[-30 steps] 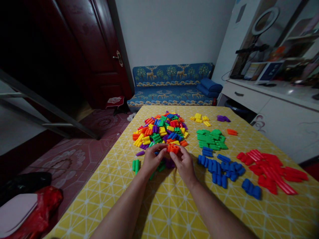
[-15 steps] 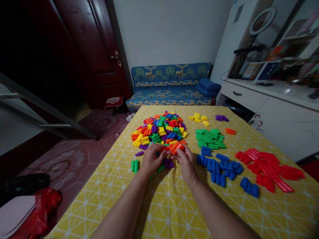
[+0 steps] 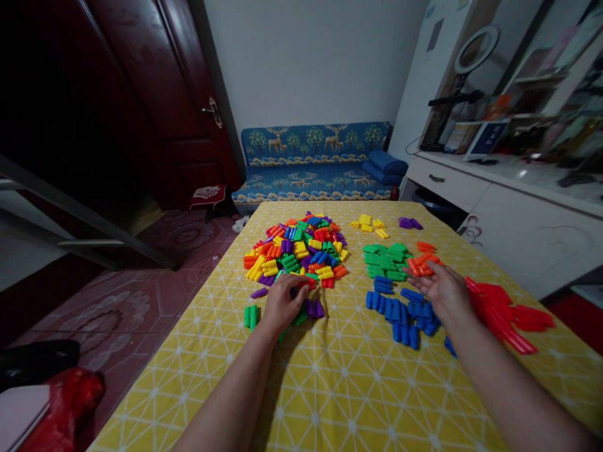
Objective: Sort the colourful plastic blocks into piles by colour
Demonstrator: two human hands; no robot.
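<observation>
moved since the earlier frame: my right hand (image 3: 447, 292), which was beside my left hand (image 3: 284, 302) at the near edge of the mixed heap (image 3: 300, 248), is now well to the heap's right. it holds orange pieces (image 3: 421, 264), thumb over the top and fingers beneath, perhaps because that cradles the cluster so nothing slips. my left hand is at the heap's near edge, thumb and fingertips narrowed on a red piece (image 3: 308, 283), mostly hidden; a light pinch probably suits something so small. right of the heap, green pieces (image 3: 386, 257) lie about level with it, blue pieces (image 3: 389, 309) nearer me, red pieces (image 3: 499, 314) farthest out; yellow pieces (image 3: 365, 220) and purple pieces (image 3: 409, 223) lie right, toward its far side. grouped by colour, they are presumably easier to tell from the jumble.
</observation>
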